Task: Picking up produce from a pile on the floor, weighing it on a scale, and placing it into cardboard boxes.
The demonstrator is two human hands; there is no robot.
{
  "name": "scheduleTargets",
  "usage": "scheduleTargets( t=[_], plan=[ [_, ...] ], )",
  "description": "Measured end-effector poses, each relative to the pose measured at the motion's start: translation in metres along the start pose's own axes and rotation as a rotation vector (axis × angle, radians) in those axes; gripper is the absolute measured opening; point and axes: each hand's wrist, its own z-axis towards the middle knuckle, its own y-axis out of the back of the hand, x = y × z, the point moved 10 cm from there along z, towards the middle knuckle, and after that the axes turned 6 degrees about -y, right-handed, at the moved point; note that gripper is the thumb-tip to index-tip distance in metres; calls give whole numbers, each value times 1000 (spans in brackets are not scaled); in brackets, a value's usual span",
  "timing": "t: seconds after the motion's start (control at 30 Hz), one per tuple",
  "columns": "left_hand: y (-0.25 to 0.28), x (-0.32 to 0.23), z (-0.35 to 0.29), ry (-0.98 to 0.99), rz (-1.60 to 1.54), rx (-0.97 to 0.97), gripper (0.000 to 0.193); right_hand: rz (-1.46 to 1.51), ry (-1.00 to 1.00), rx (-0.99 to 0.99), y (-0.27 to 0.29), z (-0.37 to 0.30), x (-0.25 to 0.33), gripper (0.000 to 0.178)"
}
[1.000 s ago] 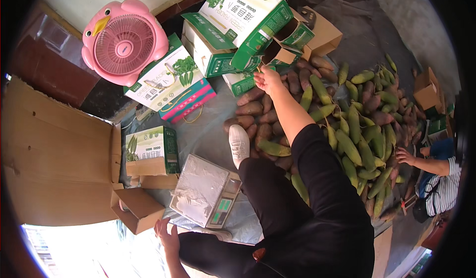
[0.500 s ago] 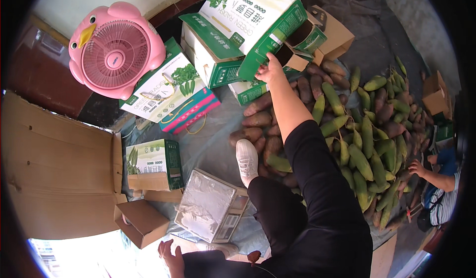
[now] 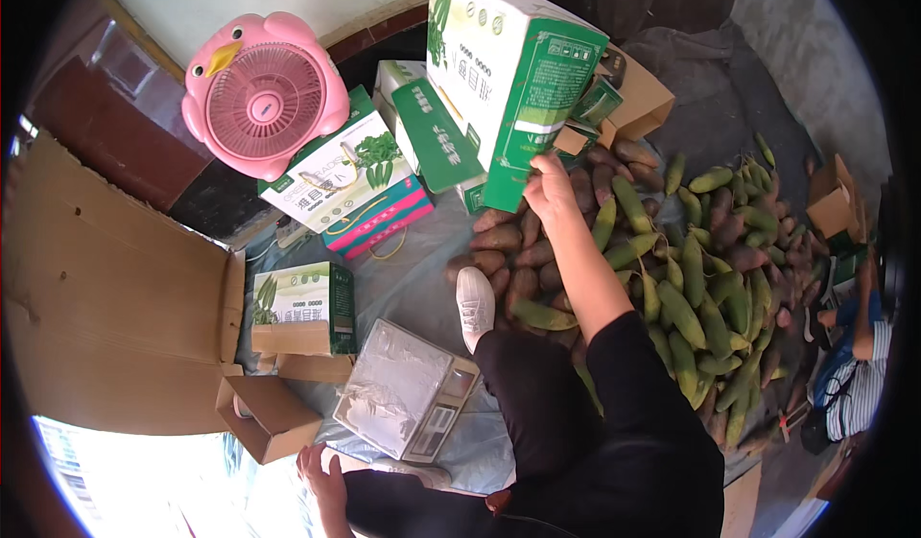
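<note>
At the far left I see a large flattened brown cardboard sheet [image 3: 106, 317], with a pink bird-shaped plastic fan [image 3: 264, 92] above it. My left hand [image 3: 321, 476] rests low, fingers spread and holding nothing, beside the plastic-wrapped silver weighing scale [image 3: 408, 399]. Further right, my right hand [image 3: 547, 188] pinches the lower corner of the tall green-and-white cardboard box [image 3: 504, 82], which stands tilted above the heap of green and purplish corn cobs [image 3: 691, 279].
</note>
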Motion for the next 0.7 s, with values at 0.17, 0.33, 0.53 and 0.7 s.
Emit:
scheduleTargets(
  t=[0.17, 0.33, 0.53, 0.7],
  plan=[
    [11, -3, -10, -26, -44, -50, 31, -275, 369, -97, -22, -91, 94, 64],
    [24, 5, -29, -44, -58, -111, 31, -549, 482, 116, -128, -162, 140, 71],
    [36, 6, -42, -52, -53, -165, 29, -1239, 570, 544, -224, -192, 63, 53],
    [49, 21, -64, -24, -32, -214, 27, -1424, 465, 783, -242, -234, -51, 47]
  ],
)
